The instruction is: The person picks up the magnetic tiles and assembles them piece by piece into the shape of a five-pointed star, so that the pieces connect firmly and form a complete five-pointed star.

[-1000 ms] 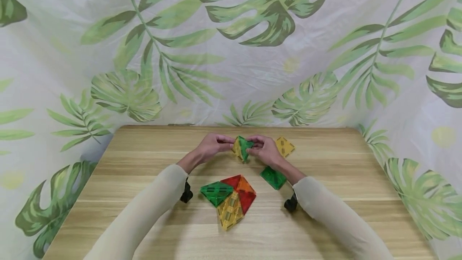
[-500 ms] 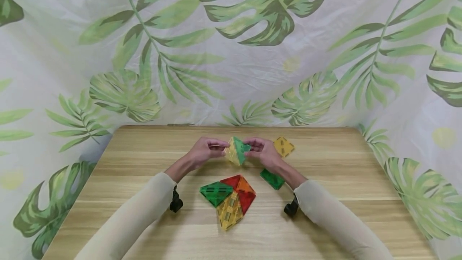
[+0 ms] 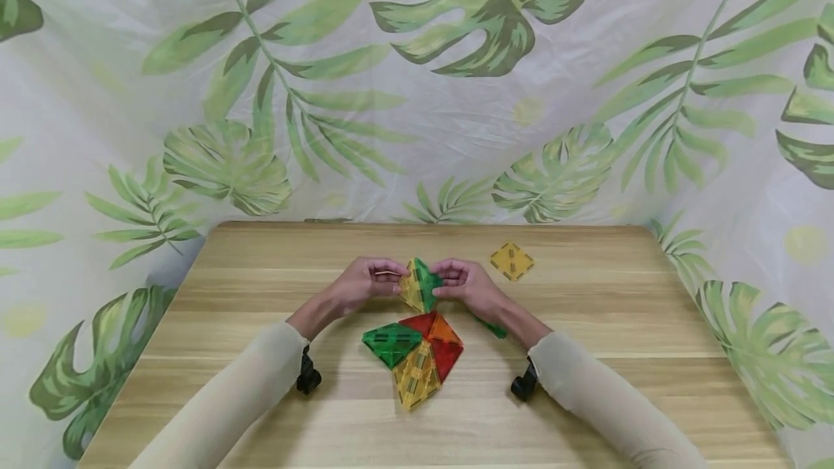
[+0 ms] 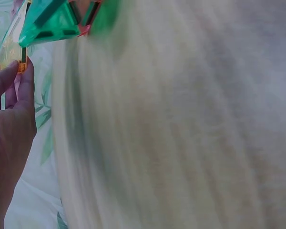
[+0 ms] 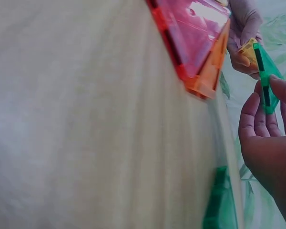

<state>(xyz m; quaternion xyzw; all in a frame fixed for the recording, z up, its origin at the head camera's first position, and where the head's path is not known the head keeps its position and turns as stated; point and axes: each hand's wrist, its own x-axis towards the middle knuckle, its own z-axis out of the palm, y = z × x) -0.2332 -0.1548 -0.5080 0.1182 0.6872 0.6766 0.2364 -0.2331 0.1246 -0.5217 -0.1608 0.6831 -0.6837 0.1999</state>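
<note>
My left hand [image 3: 361, 284] pinches the yellow triangular magnetic tile [image 3: 412, 292] of a joined yellow-and-green pair. From the other side, my right hand [image 3: 469, 284] holds the green triangular magnetic tile [image 3: 426, 284] between thumb and fingers, also seen in the right wrist view as a green tile [image 5: 267, 83]. Just in front of the pair, towards me, a cluster of translucent tiles stands on the table, with green [image 3: 391, 342], yellow [image 3: 417, 378], red [image 3: 447, 362] and orange [image 3: 444, 331] parts fanned around a shared point. The pair's lower tip is right at the cluster's red back part.
On the wooden table [image 3: 586, 295], a yellow square tile [image 3: 512, 261] lies at the back right. A green tile [image 3: 495, 329] is mostly hidden under my right wrist. Leaf-printed cloth [image 3: 417, 129] hangs behind the table's back edge.
Both hands have brought the yellow-and-green pair slightly left and nearer to me, close to the cluster. My left forearm has shifted left. The cluster stays in place.
</note>
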